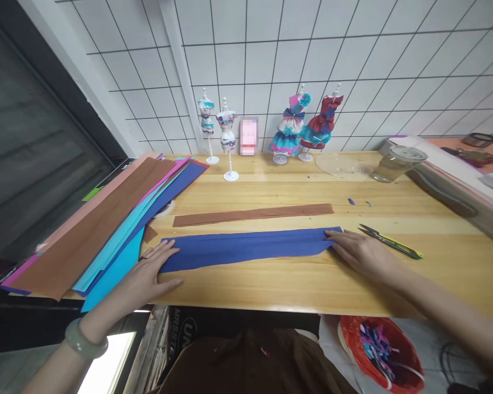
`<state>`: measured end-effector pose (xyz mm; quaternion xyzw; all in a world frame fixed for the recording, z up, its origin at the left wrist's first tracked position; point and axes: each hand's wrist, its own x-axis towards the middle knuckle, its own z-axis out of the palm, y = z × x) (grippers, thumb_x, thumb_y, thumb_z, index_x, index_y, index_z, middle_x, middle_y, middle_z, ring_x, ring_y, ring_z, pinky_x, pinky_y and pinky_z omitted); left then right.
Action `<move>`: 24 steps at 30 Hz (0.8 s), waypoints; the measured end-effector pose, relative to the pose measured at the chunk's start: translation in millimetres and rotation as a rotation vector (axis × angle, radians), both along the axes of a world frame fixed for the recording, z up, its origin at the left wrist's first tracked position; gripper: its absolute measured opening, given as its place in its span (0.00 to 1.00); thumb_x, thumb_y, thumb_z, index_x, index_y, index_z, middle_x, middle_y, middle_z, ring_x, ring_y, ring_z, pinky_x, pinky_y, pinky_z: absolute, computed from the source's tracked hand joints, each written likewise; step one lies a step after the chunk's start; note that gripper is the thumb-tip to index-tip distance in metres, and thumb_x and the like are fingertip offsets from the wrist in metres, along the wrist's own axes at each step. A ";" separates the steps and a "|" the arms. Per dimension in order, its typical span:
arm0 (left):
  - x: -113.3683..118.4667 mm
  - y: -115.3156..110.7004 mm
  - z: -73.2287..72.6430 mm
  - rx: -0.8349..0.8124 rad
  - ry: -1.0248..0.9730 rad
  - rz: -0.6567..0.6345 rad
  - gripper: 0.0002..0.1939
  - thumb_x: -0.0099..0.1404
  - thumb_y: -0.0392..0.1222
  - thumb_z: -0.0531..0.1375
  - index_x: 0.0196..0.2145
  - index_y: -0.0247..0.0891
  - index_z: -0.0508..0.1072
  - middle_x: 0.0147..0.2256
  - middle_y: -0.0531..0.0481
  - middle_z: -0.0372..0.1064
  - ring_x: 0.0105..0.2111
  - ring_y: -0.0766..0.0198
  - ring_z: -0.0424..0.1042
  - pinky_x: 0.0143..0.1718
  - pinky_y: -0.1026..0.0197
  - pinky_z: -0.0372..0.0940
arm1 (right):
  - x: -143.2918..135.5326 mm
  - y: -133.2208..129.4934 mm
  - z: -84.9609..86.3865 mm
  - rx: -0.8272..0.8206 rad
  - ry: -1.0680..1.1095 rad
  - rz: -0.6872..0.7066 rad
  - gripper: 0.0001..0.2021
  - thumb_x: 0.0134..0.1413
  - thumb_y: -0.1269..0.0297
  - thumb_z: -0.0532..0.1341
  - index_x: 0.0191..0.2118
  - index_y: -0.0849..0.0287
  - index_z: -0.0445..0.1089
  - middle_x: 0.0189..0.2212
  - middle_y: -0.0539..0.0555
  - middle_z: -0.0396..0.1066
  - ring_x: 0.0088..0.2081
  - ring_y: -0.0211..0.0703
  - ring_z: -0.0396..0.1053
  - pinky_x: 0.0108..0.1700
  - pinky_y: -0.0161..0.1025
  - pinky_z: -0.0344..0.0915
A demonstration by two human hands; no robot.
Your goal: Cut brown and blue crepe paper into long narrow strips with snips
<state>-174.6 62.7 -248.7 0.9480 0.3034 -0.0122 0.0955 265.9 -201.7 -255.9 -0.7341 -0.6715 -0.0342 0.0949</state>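
Observation:
A long blue strip of thin paper-like or cloth-like material lies flat on the wooden table, with a crease along its upper side. My left hand rests at its left end, fingers stretched over the edge and thumb apart on the wood. At the opposite end, my right hand lays extended fingertips on the strip's right corner. Just beyond, a narrow brown strip lies roughly parallel to the blue one. Scissors with yellow-green handles rest to the right of my right hand.
Coloured sheets are piled at the left, overhanging the front edge. Small dress forms and dressed ones stand along the tiled wall. A clear cup stands at the back right. Below the table is a red-lined bin holding scraps.

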 end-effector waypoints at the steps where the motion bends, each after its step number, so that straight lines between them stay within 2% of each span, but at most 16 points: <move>1: 1.5 0.1 -0.7 0.010 -0.018 0.006 0.33 0.57 0.61 0.53 0.57 0.43 0.57 0.61 0.45 0.46 0.60 0.52 0.47 0.57 0.47 0.51 | -0.4 1.3 2.6 -0.011 0.025 -0.047 0.18 0.59 0.63 0.47 0.47 0.60 0.69 0.45 0.58 0.71 0.44 0.49 0.69 0.48 0.47 0.65; 4: 7.0 -0.7 -3.6 0.051 -0.054 0.035 0.30 0.58 0.60 0.52 0.54 0.42 0.61 0.59 0.45 0.51 0.59 0.52 0.50 0.56 0.48 0.52 | -2.9 4.5 11.2 -0.065 0.068 -0.139 0.18 0.59 0.59 0.47 0.47 0.59 0.68 0.40 0.57 0.73 0.40 0.48 0.71 0.42 0.45 0.67; 9: 19.2 -3.3 -9.4 0.152 -0.069 0.106 0.29 0.57 0.62 0.51 0.48 0.38 0.66 0.56 0.42 0.57 0.56 0.49 0.55 0.53 0.48 0.56 | -13.0 12.4 19.0 -0.111 -0.012 -0.160 0.20 0.53 0.50 0.52 0.44 0.58 0.68 0.33 0.57 0.74 0.35 0.49 0.70 0.38 0.45 0.64; 13: 31.7 -8.7 -4.4 0.249 -0.063 0.130 0.28 0.58 0.61 0.50 0.44 0.36 0.68 0.52 0.39 0.63 0.52 0.46 0.61 0.48 0.48 0.59 | -23.3 23.8 19.4 -0.151 -0.130 -0.146 0.15 0.54 0.56 0.52 0.40 0.59 0.67 0.31 0.58 0.74 0.33 0.50 0.70 0.42 0.47 0.61; 17: 44.5 -17.7 9.0 0.318 0.019 0.130 0.30 0.54 0.67 0.50 0.38 0.37 0.68 0.41 0.39 0.69 0.43 0.45 0.67 0.42 0.47 0.60 | -28.2 31.0 22.8 -0.191 -0.174 -0.178 0.16 0.59 0.60 0.45 0.31 0.58 0.67 0.26 0.58 0.73 0.30 0.49 0.71 0.38 0.45 0.62; 19: 50.6 -22.3 13.7 0.352 0.052 0.133 0.31 0.52 0.70 0.49 0.33 0.37 0.67 0.35 0.40 0.70 0.38 0.45 0.69 0.41 0.46 0.59 | -26.2 30.0 24.6 -0.190 -0.157 -0.163 0.16 0.59 0.61 0.45 0.28 0.58 0.67 0.26 0.57 0.73 0.30 0.49 0.71 0.36 0.44 0.62; 22: 58.4 -27.3 15.3 0.429 0.044 0.137 0.30 0.52 0.70 0.48 0.28 0.37 0.66 0.30 0.39 0.70 0.37 0.42 0.68 0.43 0.43 0.56 | -17.0 24.1 24.2 -0.192 -0.076 -0.142 0.16 0.58 0.62 0.46 0.31 0.57 0.70 0.29 0.57 0.74 0.30 0.48 0.71 0.34 0.42 0.64; 24: 61.8 -28.4 14.6 0.470 0.036 0.147 0.25 0.56 0.64 0.49 0.28 0.37 0.66 0.30 0.38 0.70 0.38 0.42 0.68 0.45 0.41 0.54 | -8.4 19.6 21.7 -0.173 -0.010 -0.160 0.16 0.58 0.62 0.47 0.36 0.57 0.71 0.33 0.56 0.75 0.33 0.48 0.72 0.35 0.42 0.65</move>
